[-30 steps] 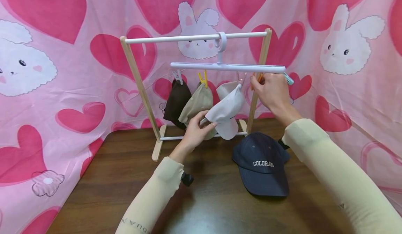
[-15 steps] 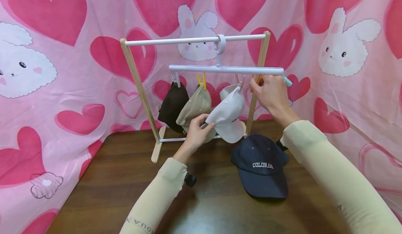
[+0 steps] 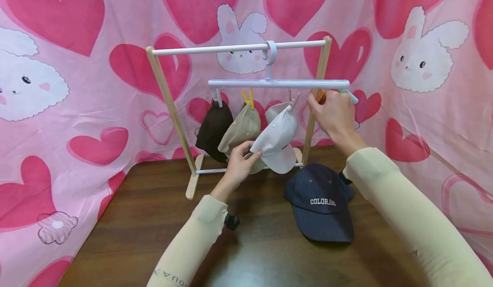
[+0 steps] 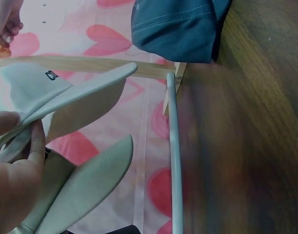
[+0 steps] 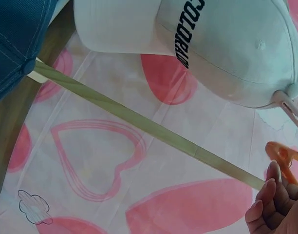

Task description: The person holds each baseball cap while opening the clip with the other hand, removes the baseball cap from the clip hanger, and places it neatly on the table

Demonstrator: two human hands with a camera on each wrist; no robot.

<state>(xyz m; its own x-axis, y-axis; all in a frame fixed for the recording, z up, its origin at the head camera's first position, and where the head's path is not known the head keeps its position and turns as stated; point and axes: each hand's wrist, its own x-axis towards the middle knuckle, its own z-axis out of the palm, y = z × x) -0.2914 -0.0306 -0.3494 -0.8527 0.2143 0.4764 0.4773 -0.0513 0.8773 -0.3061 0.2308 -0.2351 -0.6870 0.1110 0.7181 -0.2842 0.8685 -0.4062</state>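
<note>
White cap (image 3: 278,139), third on the hanger (image 3: 278,83), was clipped; left hand (image 3: 239,163) pinched its brim, right hand (image 3: 334,115) pinched the orange clip (image 3: 320,96) (vacant). Navy cap (image 3: 321,201) remained below, unhung.

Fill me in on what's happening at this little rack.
A person is hanging caps from clips on a white hanger. The left hand holds the brim of the white cap, already clipped up. The right hand pinches the orange clip. A navy cap lies on the table.
</note>
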